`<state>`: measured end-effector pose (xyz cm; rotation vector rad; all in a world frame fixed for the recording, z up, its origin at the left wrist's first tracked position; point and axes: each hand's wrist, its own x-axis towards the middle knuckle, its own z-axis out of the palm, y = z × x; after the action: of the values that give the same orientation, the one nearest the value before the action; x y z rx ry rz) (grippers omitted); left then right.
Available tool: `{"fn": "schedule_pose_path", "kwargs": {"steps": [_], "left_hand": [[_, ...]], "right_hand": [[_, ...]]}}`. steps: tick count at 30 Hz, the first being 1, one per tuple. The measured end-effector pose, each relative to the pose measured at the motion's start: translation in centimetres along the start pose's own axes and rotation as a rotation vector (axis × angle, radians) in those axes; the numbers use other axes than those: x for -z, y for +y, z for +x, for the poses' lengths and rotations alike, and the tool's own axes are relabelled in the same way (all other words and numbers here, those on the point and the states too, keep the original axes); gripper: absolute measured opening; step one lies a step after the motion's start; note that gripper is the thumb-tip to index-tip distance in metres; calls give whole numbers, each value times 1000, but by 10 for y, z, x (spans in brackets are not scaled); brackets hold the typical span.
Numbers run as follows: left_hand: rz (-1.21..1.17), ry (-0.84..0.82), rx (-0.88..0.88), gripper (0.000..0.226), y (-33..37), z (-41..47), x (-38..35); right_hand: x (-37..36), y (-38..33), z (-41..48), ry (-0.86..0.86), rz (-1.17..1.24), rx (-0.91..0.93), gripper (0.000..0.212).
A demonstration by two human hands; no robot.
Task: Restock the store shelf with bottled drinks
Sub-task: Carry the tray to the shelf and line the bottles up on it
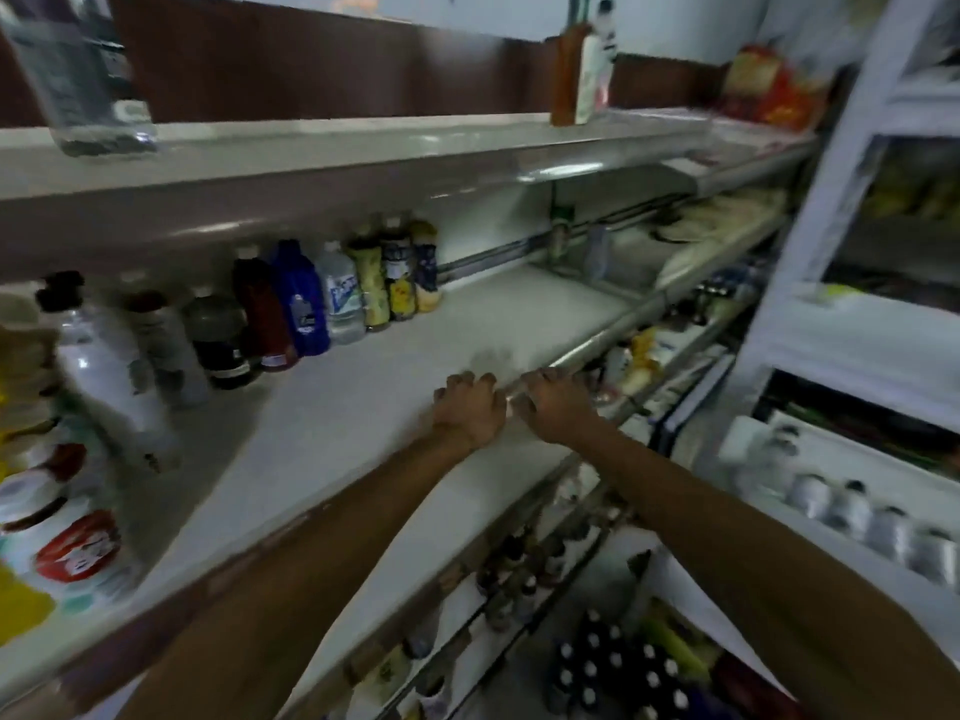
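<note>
The middle white shelf point(395, 402) has a row of bottled drinks point(311, 304) at its back left: dark, blue, clear and yellow-labelled ones. A larger clear bottle with a black cap point(101, 376) stands blurred nearer me on the left. My left hand point(470, 410) rests on the shelf surface close to the front edge, fingers curled and holding nothing. Right beside it, my right hand point(558, 405) curls over the shelf's front rail point(623, 330). Neither hand holds a bottle.
The upper shelf point(311, 153) carries a clear bottle point(78, 80) at left and an orange and a white bottle point(582, 70) at right. Small bottles point(519, 574) fill lower shelves, and dark capped bottles point(613, 667) stand below. A white rack with cans point(872, 517) stands at right.
</note>
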<state>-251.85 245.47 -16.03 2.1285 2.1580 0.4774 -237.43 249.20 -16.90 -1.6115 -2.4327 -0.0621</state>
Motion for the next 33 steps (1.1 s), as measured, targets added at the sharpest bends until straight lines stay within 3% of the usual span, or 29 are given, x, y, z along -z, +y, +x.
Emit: {"fn": "schedule_pose_path", "kwargs": {"steps": [5,10,17,25,33], "left_hand": [[-71,25,-173,39,93,11,-46],[-151,-166,-194,40,179,9,-99],[-164,-380,-273,31,266,7,-156],[-164,-499,-386,27,325,11,-202],[-180,-578,-389,41,358,59,-254]], "right_hand": [[9,100,-63,-33,5,-177,51],[2,180,-115,-150,-12,-300,41],[-16,267,-194,-195,-18,-460,44],[-35,341,-245,-260,72,-690,47],[-66,390,-249,-303,168,-882,49]]}}
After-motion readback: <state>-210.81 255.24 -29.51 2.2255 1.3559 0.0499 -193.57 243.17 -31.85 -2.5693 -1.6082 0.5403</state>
